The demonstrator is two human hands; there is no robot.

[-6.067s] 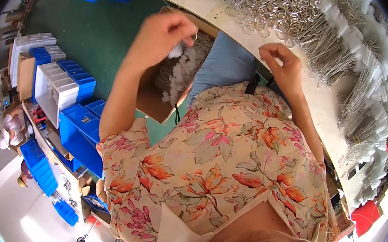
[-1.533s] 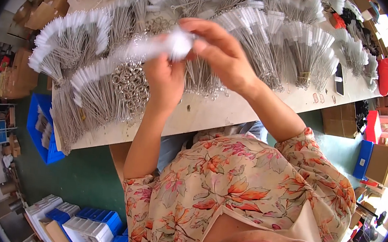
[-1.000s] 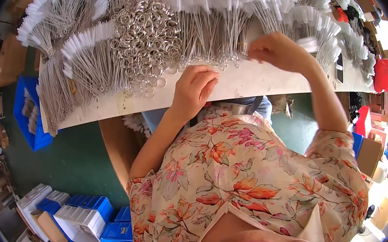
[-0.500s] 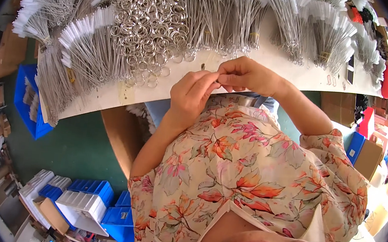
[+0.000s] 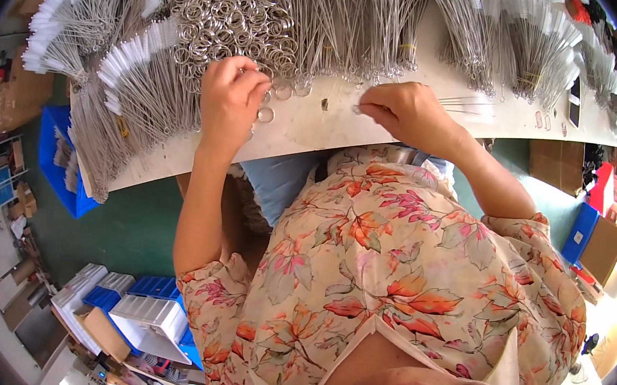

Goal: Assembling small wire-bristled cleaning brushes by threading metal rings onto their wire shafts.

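Observation:
My left hand (image 5: 231, 102) is at the near edge of a heap of silver split rings (image 5: 233, 15), its fingers bent and slightly apart; what lies beneath the fingertips is hidden. One loose ring (image 5: 265, 115) rests on the table beside it. Over the middle of the table, my right hand (image 5: 411, 111) is pinched closed, with a small shiny bit of metal at the fingertips. Several thin wire brushes (image 5: 472, 103) stick out to the right from behind this hand. Their middles are hidden by it.
Bundles of white-bristled wire brushes (image 5: 137, 73) line the table (image 5: 308, 128) at left and back, with more bundles (image 5: 530, 54) at the right. A dark phone (image 5: 574, 104) lies near the right end. A blue crate (image 5: 63, 167) stands below the table's left edge.
My hands have parted from their shared pinch. The left has moved left to the rings, the right slightly right. Thin brush wires now show behind the right hand.

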